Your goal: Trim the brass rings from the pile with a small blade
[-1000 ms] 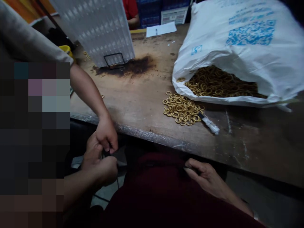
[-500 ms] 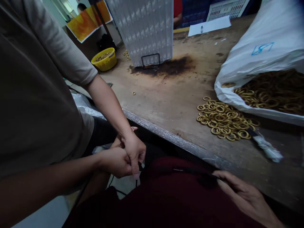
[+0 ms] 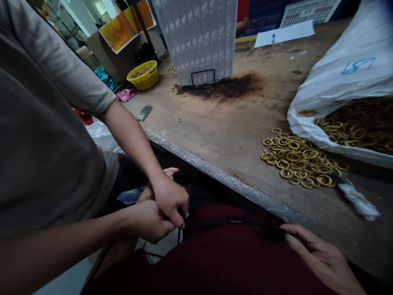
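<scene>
At the lower right, my right hand (image 3: 319, 250) pinches the end of a black strap (image 3: 270, 232) lying across my maroon shirt. My left hand (image 3: 147, 194) is mostly hidden beneath a co-worker's two hands (image 3: 172, 200), just off the table's edge; its visible fingertips stretch out past them, and nothing shows in them. Those two hands are closed together over my left wrist area, on something small that I cannot make out. A thin black cord (image 3: 179, 236) hangs below them.
The table (image 3: 211, 135) bears a pile of brass rings (image 3: 294, 157), a white sack (image 3: 331, 78) of rings, a plastic-wrapped item (image 3: 359, 200), one loose ring (image 3: 179, 120), a yellow basin (image 3: 147, 80) and a tall translucent container (image 3: 199, 41). A co-worker's grey-shirted torso (image 3: 52, 123) stands close at left.
The view has shifted left, so table objects sit further right. The co-worker's upper hand has curled its fingers in more over the other hand. My right hand keeps its grip.
</scene>
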Action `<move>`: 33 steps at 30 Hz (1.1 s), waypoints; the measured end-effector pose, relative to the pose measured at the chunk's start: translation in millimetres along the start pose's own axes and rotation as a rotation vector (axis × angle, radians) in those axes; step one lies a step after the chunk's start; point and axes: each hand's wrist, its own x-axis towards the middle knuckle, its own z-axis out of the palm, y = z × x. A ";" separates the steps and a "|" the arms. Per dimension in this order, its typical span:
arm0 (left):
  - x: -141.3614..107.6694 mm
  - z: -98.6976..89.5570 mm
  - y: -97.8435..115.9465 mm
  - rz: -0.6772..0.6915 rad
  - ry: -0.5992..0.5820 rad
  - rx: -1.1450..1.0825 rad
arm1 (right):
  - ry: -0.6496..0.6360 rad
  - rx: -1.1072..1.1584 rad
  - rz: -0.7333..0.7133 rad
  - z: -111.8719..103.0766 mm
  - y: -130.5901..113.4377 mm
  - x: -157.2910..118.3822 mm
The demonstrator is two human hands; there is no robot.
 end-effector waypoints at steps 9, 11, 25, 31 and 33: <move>20.1 -2.3 -9.3 0.184 -0.056 0.221 | -0.001 0.041 0.076 -2.6 3.9 3.7; 38.9 1.0 -12.9 0.162 -0.202 0.196 | 0.006 0.022 0.078 -2.0 7.1 3.4; 66.8 2.4 17.5 0.227 -0.545 0.212 | -0.122 -0.034 -0.014 1.4 -12.6 5.6; 91.8 7.4 40.6 0.326 -0.713 0.401 | -0.144 -0.090 -0.211 -2.6 -52.7 7.3; 87.5 6.6 42.4 0.376 -0.693 0.437 | -0.123 -0.136 -0.298 -5.5 -68.5 7.1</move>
